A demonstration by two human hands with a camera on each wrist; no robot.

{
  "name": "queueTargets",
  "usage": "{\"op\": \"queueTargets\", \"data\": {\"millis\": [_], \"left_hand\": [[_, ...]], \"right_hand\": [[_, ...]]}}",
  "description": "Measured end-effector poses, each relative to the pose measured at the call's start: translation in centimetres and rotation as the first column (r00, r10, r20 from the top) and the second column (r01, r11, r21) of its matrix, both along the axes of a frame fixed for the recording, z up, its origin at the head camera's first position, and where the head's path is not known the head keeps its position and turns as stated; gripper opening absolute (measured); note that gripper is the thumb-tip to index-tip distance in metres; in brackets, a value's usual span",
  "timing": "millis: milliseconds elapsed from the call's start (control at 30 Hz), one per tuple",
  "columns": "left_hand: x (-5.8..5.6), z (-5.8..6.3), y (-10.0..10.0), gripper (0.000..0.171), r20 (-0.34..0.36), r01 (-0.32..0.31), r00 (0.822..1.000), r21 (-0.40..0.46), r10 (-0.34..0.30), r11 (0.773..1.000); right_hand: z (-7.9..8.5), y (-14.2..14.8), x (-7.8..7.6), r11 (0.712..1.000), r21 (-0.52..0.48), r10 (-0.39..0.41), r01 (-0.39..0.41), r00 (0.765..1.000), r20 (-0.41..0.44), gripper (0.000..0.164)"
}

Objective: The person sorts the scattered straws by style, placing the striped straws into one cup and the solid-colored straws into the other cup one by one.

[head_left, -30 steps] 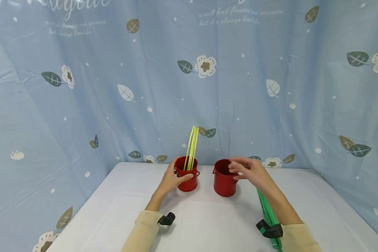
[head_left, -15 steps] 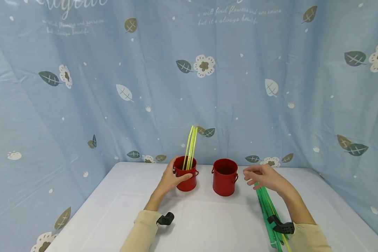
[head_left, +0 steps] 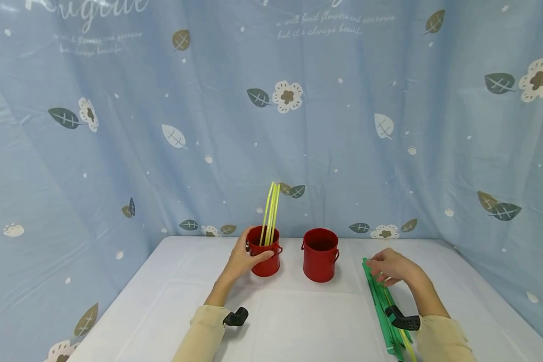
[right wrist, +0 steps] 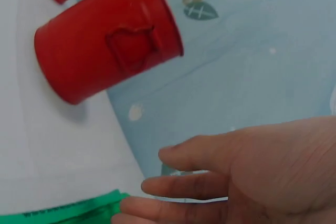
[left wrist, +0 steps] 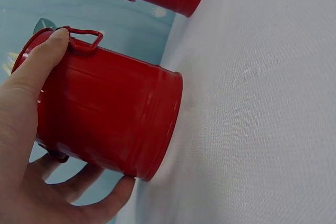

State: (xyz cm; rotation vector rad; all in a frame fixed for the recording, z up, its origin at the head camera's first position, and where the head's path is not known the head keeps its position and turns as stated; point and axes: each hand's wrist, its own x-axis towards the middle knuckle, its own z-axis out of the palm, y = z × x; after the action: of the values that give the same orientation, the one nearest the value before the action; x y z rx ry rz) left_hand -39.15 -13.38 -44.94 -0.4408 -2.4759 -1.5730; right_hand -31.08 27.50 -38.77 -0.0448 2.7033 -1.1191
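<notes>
My left hand [head_left: 241,259] grips a small red pail [head_left: 266,267] from its left side, thumb near the rim by a wire ear. Several thin yellow sticks [head_left: 270,216] stand in that pail, leaning slightly right. To its right stands a second red pail [head_left: 319,266], upright, no sticks showing above its rim. Over the far end of a bundle of long green strips [head_left: 380,311] is my right hand [head_left: 395,266], fingers loosely bent. In the right wrist view its fingertips overlap the end of the green strips [right wrist: 79,211], and no object shows between thumb and fingers.
A yellow stick [head_left: 406,342] lies among the green strips on the white-covered table [head_left: 307,322]. Directly behind the table hangs a blue patterned curtain [head_left: 226,130]. A black wrist-worn camera [head_left: 237,317] sits at each cuff.
My right hand has moved from the rim of the second pail rightward and down to the far end of the green strips. My left hand keeps its hold on the first pail.
</notes>
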Motion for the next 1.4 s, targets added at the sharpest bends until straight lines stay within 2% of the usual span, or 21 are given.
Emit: {"op": "queueTargets", "data": {"millis": [333, 700, 933, 1233, 1400], "left_hand": [[0.1, -0.1, -0.2, 0.099, -0.012, -0.004, 1.0, -0.004, 0.004, 1.0], [0.3, -0.1, -0.3, 0.096, -0.009, -0.01, 1.0, -0.002, 0.01, 1.0], [0.2, -0.1, 0.0, 0.098, -0.015, 0.01, 1.0, 0.011, -0.01, 1.0], [0.3, 0.1, 0.1, 0.097, -0.005, 0.008, 1.0, 0.016, -0.008, 1.0], [0.3, 0.2, 0.1, 0.094, -0.008, 0.012, 1.0, 0.018, -0.012, 1.0]], "right_hand": [[-1.2, 0.9, -0.4, 0.999, 0.034, -0.014, 0.013, 0.999, 0.041, 0.041], [-1.8, 1.7, -0.2, 0.999, 0.038, -0.041, 0.039, 0.998, 0.053, 0.034], [-2.0, 2.0, -0.2, 0.996, 0.087, -0.027, 0.022, 0.998, 0.057, 0.033], [-2.4, 1.6, 0.0, 0.986, 0.158, -0.063, 0.058, 0.998, 0.028, 0.025], [-2.4, 1.4, 0.2, 0.981, 0.177, -0.091, 0.082, 0.995, 0.043, 0.016]]}}
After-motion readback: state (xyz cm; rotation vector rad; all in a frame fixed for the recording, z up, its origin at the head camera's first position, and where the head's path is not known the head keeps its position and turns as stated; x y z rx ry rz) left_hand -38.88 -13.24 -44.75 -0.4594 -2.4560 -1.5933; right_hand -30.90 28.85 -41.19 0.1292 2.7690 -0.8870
